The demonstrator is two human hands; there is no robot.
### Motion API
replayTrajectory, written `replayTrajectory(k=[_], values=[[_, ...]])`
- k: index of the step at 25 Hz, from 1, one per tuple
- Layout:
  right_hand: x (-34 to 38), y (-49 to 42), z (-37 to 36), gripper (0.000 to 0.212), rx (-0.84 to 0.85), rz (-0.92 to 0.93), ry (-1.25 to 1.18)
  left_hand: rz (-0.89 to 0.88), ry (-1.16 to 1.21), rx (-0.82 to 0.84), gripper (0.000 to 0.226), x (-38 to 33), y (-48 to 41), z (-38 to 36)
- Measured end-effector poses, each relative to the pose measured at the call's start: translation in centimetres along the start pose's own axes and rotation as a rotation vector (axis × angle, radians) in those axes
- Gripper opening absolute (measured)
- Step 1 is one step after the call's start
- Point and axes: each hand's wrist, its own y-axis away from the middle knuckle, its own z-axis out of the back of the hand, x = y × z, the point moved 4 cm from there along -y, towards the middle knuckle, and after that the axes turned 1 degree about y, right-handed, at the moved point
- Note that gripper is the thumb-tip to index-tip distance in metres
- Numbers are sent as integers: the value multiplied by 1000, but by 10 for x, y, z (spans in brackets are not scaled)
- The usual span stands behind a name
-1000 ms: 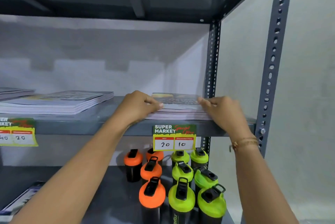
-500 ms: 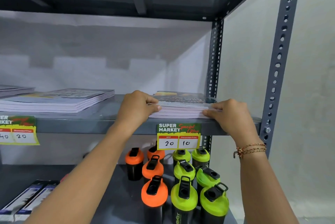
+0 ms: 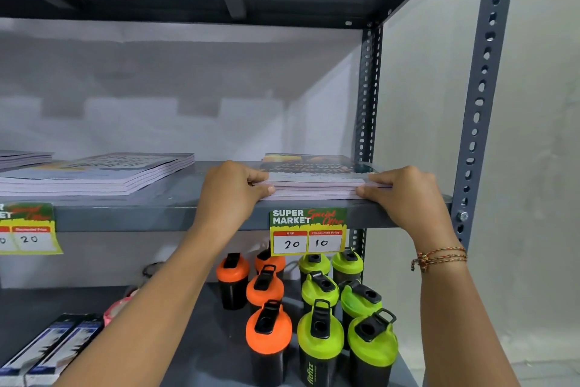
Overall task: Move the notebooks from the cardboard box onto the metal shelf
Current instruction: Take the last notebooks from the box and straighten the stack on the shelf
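Head view: a stack of notebooks (image 3: 317,181) lies on the metal shelf (image 3: 163,214) right of centre, its near edge flush with the shelf's front lip. The left hand (image 3: 230,195) grasps the stack's left end, thumb on the pages' edge and fingers on top; the right hand (image 3: 408,198) grasps the right end the same way, a thread bracelet (image 3: 439,256) on its wrist. Just right of the stack stand the rear upright (image 3: 367,98) and the front upright (image 3: 480,98), leaving little room that side. To the left, bare shelf separates it from a second notebook pile (image 3: 103,173). Overhead space is open up to the shelf above. A price tag (image 3: 308,231) reading 20 and 10 hangs from the lip below the stack. On the lower shelf stand orange-lidded bottles (image 3: 266,333) and green-lidded bottles (image 3: 320,336); boxes (image 3: 47,352) lie lower left.
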Motion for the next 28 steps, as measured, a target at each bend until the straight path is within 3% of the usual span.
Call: replayTrajectory(k=[7,15,28], values=[[-8,-4,1,27,36,-31,-54,-47,-10,-39,24,0,4,2],[-10,-6,0,34,33,-25,-40,-25,10,40,30,6,-3,1],[-8,-9,1,32,68,-2,-8,-37,8,-9,32,6,2,2]])
